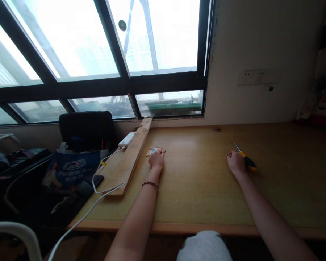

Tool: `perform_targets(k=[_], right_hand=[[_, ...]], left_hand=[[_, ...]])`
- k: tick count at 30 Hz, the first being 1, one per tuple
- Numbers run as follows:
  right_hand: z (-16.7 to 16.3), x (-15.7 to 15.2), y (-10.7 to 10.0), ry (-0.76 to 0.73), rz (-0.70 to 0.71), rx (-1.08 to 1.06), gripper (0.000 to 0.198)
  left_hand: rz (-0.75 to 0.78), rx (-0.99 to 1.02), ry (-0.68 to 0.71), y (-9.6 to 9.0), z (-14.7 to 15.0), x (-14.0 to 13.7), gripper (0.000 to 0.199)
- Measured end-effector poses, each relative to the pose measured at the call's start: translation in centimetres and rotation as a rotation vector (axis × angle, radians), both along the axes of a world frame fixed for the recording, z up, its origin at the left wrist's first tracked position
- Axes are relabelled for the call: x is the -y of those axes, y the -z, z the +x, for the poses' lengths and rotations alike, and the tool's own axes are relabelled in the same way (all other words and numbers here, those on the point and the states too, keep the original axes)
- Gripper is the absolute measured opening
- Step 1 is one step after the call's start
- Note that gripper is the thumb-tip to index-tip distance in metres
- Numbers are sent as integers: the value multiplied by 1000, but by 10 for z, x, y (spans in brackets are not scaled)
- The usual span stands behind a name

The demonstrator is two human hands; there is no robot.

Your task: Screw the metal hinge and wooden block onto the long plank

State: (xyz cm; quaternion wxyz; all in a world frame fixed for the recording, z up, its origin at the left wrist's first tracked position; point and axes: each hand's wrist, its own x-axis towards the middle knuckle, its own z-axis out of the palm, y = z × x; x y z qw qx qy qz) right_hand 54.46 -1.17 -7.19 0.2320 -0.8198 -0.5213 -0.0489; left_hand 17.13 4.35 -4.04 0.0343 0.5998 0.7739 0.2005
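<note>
Left hand point(157, 159) and right hand point(235, 162) are well apart over the bench point(198, 195), fingers curled; cannot tell whether either grips anything. Small card point(153, 150) lies at the left hand's far side, partly covered, perhaps kept there for easy reach. Screwdriver point(247, 161) lies just right of the right hand, tip pointing far-left, handle near; likely set down within reach. White box point(126, 139) sits on the plank point(125, 165), its cable point(93, 185) trailing near-left. Blue bag point(70, 170), far left: logo and characters below, not legible. Card's marks too small to read.
</note>
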Motion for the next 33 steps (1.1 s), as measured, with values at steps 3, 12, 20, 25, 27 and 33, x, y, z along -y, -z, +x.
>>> perform_targets(k=[3,12,20,25,27,33], right_hand=[[-4,5,-5,34,-13,13,22],[-13,14,-20,111,-83,-1,29],[-12,14,-22,155,-71,-6,30],[-12,15,-23,147,-65,9,30],[-13,16,-25,143,-70,6,29],[-17,17,-26,98,-63,47,24]], left_hand=[[-26,15,-13,-2,1,0,27],[-89,9,6,0,6,-6,26],[-132,-25,60,-3,9,-6,27],[-154,3,79,-7,12,-3,24],[-155,17,88,-8,14,-2,24],[-107,121,140,-6,25,3,25]])
